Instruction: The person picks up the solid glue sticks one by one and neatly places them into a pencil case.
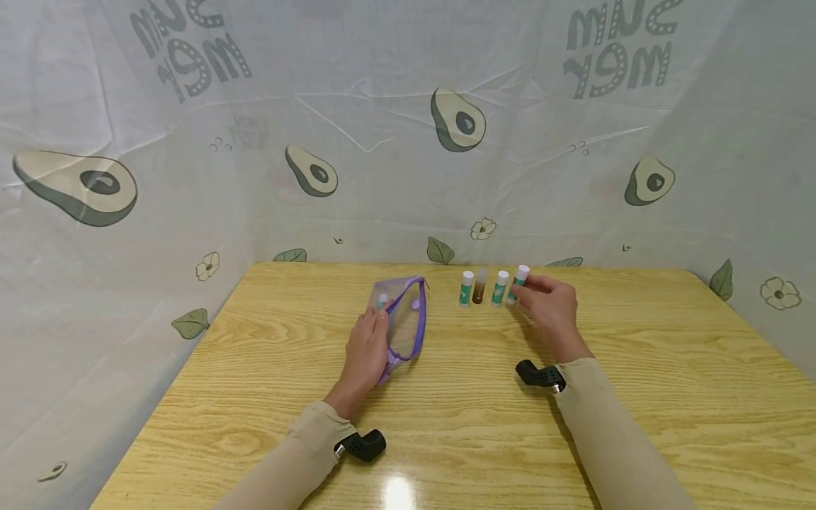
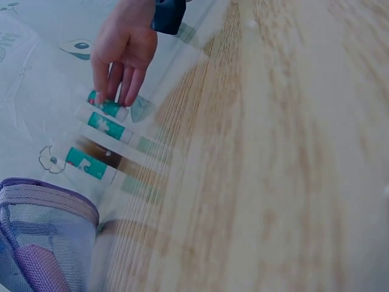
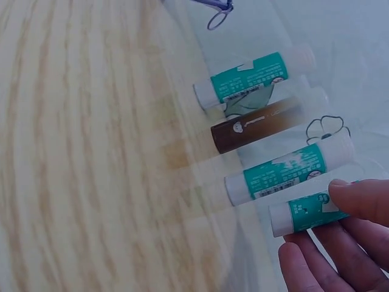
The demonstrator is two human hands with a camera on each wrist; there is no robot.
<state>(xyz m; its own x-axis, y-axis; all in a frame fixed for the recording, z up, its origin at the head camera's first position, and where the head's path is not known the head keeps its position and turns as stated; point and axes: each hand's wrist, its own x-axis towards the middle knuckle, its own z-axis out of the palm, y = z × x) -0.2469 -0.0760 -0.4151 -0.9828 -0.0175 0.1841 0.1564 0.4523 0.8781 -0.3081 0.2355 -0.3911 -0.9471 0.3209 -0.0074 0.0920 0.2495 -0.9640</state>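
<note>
The left hand [image 1: 366,347] grips a purple-edged mesh pouch [image 1: 404,333], its opening turned rightward. Past a stretch of tabletop [image 1: 446,354], near its far edge, stand first glue stick [image 1: 467,290], brown tube [image 1: 479,291], second glue stick [image 1: 499,290]; the right hand [image 1: 553,306] pinches a tilted third glue stick [image 1: 520,278].

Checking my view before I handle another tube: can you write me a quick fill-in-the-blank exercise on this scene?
1. The left hand holds a mesh pouch with ____ trim.
2. The right hand grips a tube with a ____ cap.
3. Between two green-labelled tubes stands one ____ tube.
4. Including the gripped tube, ____ tubes show outside the pouch.

Missing words: purple; white; brown; four.
</note>
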